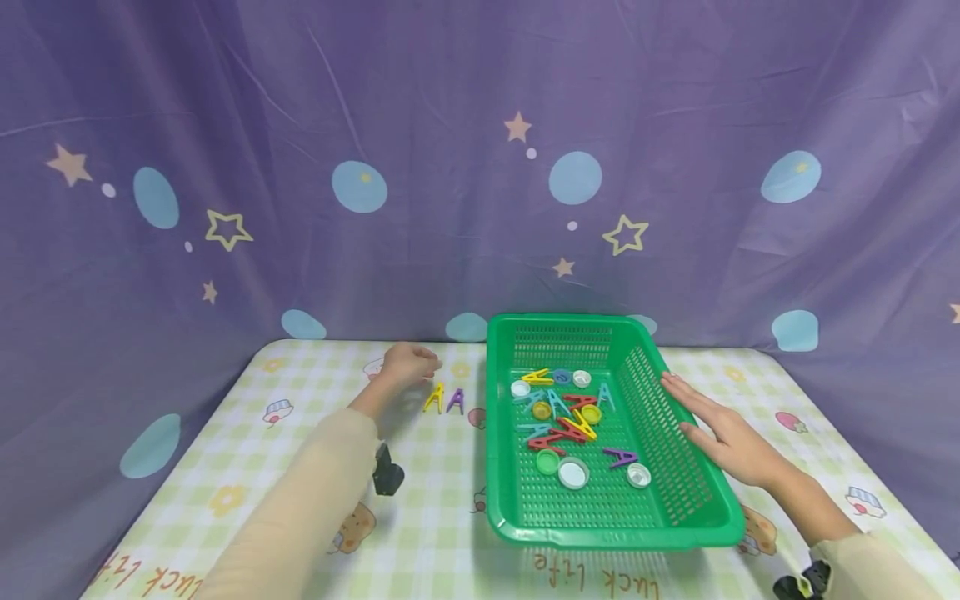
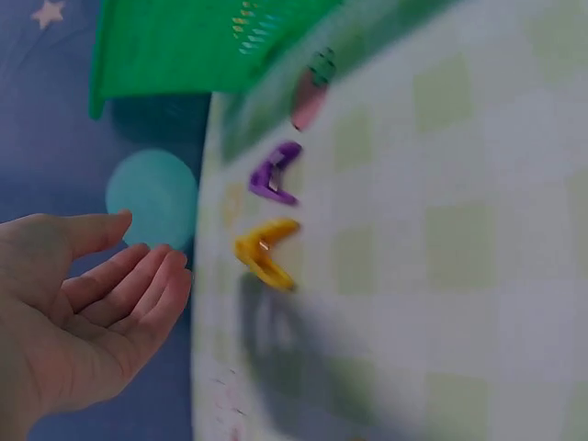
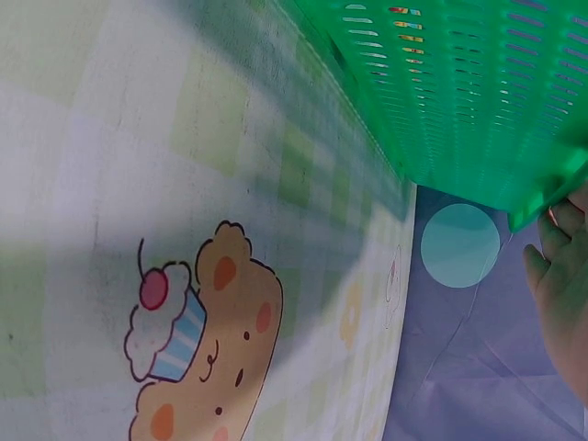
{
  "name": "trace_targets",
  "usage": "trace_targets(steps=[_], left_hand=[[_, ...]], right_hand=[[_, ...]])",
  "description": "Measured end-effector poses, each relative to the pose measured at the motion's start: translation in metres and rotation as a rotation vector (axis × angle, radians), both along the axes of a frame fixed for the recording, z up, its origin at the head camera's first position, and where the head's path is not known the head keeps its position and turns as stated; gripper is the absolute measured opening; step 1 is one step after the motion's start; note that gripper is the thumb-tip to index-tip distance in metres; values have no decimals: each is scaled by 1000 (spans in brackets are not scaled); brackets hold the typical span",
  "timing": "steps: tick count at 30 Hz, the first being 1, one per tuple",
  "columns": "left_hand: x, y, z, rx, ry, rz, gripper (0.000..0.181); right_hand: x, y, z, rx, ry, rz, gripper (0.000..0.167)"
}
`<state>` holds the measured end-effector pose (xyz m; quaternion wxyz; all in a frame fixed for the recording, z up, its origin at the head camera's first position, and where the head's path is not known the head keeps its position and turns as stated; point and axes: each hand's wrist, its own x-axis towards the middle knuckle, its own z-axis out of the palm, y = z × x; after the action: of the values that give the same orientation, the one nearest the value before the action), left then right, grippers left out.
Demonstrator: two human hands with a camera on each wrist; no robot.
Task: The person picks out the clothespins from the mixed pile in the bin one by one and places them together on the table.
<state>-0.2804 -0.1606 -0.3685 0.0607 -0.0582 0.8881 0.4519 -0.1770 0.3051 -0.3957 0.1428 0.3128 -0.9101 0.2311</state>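
My left hand (image 1: 408, 365) hovers over the far left of the table, fingers loosely bent and holding nothing; the left wrist view shows its palm bare (image 2: 101, 322). Just nearer to me on the cloth lie a yellow clothespin (image 1: 434, 398) and a purple clothespin (image 1: 456, 401), side by side and apart from the hand. To their right stands a green plastic basket (image 1: 615, 537). Inside are several clothespins, such as a purple one (image 1: 621, 457), and several bottle caps, such as a green one (image 1: 547, 462). My right hand (image 1: 731, 437) rests with extended fingers against the basket's right rim.
A checked tablecloth (image 1: 442, 517) with cartoon prints covers the table. Behind it hangs a purple curtain (image 1: 450, 100) with stars and blue ovals, close to the basket's far end. The basket's perforated side wall (image 3: 441, 101) rises beside the right hand.
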Motion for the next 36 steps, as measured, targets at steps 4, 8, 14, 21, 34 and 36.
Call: trace_targets(steps=[4, 8, 14, 21, 34, 36], left_hand=[[-2, 14, 18, 13, 16, -81, 32], [-3, 30, 39, -22, 38, -143, 31], [-6, 57, 61, -45, 55, -213, 30], [-6, 98, 78, 47, 50, -276, 30], [0, 175, 80, -54, 54, -455, 25], [3, 186, 74, -41, 30, -458, 24]], right_hand=[[0, 0, -1, 2, -2, -4, 57], [1, 0, -2, 0, -4, -6, 57], [2, -1, -3, 0, -5, -10, 57], [2, 1, -2, -1, 0, -6, 57], [0, 0, 1, -11, 45, 25, 58], [1, 0, 1, -10, 42, 24, 58]])
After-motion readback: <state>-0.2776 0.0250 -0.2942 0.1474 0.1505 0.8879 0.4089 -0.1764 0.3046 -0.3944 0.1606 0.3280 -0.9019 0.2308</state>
